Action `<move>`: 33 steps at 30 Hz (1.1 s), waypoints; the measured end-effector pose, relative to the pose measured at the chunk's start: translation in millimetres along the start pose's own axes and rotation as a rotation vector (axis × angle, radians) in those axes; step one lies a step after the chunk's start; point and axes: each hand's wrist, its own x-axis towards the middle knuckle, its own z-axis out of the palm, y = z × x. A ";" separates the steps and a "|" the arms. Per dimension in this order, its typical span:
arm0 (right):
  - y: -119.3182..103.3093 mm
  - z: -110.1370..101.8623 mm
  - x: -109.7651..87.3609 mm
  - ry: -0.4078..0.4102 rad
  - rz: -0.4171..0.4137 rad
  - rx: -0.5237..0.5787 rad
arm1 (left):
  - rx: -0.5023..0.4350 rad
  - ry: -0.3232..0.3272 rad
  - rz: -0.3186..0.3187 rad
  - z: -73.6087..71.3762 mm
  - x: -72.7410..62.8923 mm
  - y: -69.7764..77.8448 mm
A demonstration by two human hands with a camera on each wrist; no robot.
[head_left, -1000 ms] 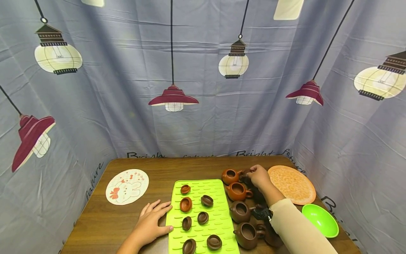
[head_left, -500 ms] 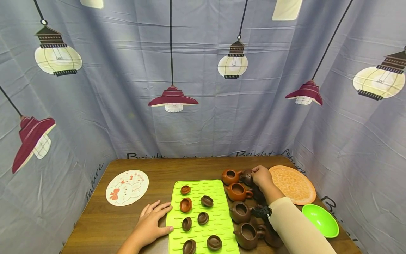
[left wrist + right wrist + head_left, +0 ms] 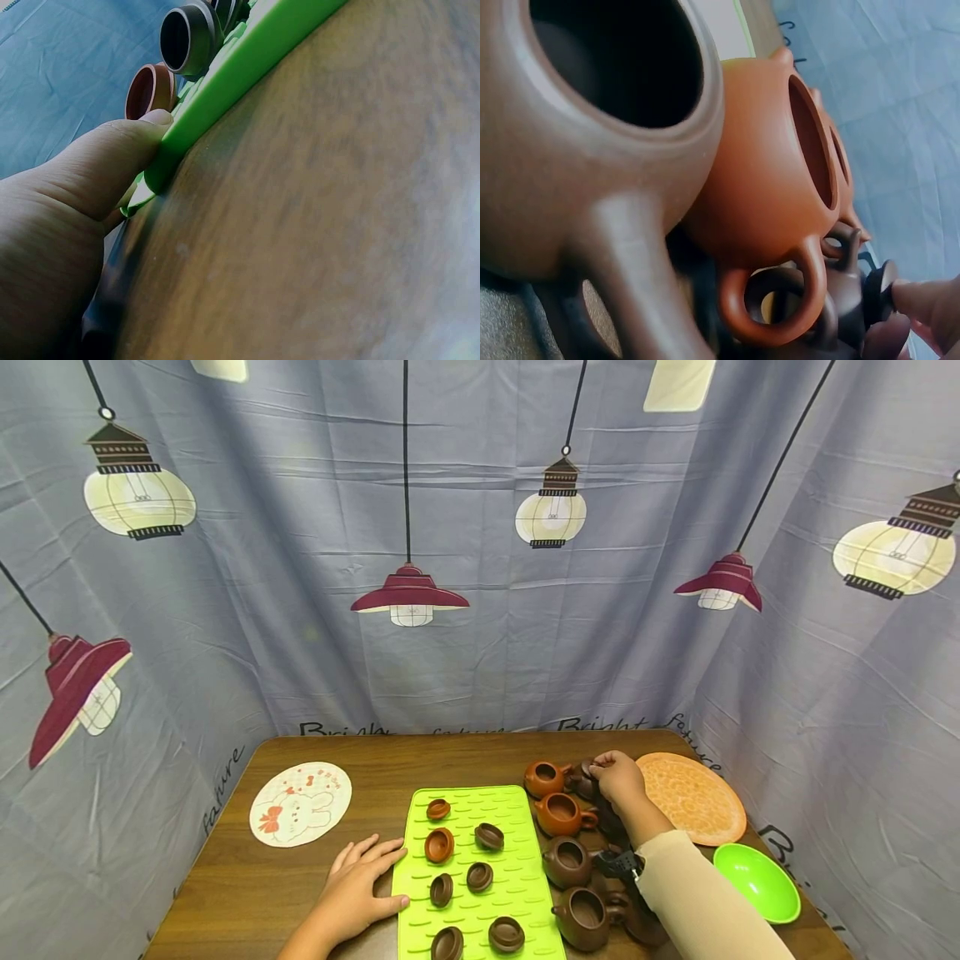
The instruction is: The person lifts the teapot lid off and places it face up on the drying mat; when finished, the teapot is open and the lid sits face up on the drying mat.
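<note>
My right hand [image 3: 619, 777] pinches a dark brown teapot lid [image 3: 880, 291] between thumb and fingers. That lid is at the mouth of a small dark teapot [image 3: 847, 294] at the back right; whether it is seated cannot be told. In the head view this dark teapot [image 3: 582, 787] is partly covered by the hand. My left hand [image 3: 360, 885] lies with fingers spread at the left edge of the green mat [image 3: 517, 864]. In the left wrist view its thumb [image 3: 124, 150] touches the mat's edge. Loose lids, orange [image 3: 439, 844] and brown [image 3: 480, 877], lie on the mat.
Lidless orange teapots [image 3: 561, 814] and brown teapots [image 3: 585, 918] stand right of the mat, more dark ones half hidden under the right arm. Further right are an orange round mat [image 3: 693, 797] and a green bowl [image 3: 757, 882]. A white rabbit mat [image 3: 302, 803] lies far left.
My right hand drew slightly right and back from the dark teapot, then shifted a little left; more of the teapot and lid now shows. The left hand has stayed in place.
</note>
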 end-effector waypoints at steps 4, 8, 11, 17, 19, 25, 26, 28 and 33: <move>-1.2 -0.2 -1.1 -0.006 0.008 0.019 | -0.004 -0.004 -0.001 -0.2 -0.2 0.2; -3.6 0.0 -3.1 -0.013 0.006 0.047 | -0.007 -0.009 -0.004 -0.6 -0.1 0.5; -4.9 1.4 -3.5 -0.031 0.012 0.123 | -0.007 -0.010 -0.005 -1.1 0.1 0.5; -2.5 5.3 -1.6 -0.087 0.079 0.399 | -0.021 -0.016 -0.007 -1.9 0.0 0.4; -1.2 6.4 -0.7 -0.113 0.113 0.516 | -0.022 -0.017 -0.007 -1.7 -0.1 0.5; -3.1 4.1 -0.6 -0.187 0.169 0.732 | -0.010 -0.012 -0.009 -0.9 -0.2 1.2; -4.0 3.2 -0.7 -0.199 0.174 0.758 | -0.010 -0.011 -0.009 -1.0 -0.1 1.3; -5.2 1.6 -0.8 -0.217 0.180 0.806 | -0.010 -0.010 -0.009 -1.0 0.1 1.3; -4.4 4.2 0.3 -0.258 0.160 0.879 | -0.002 -0.008 -0.010 -1.4 0.3 1.1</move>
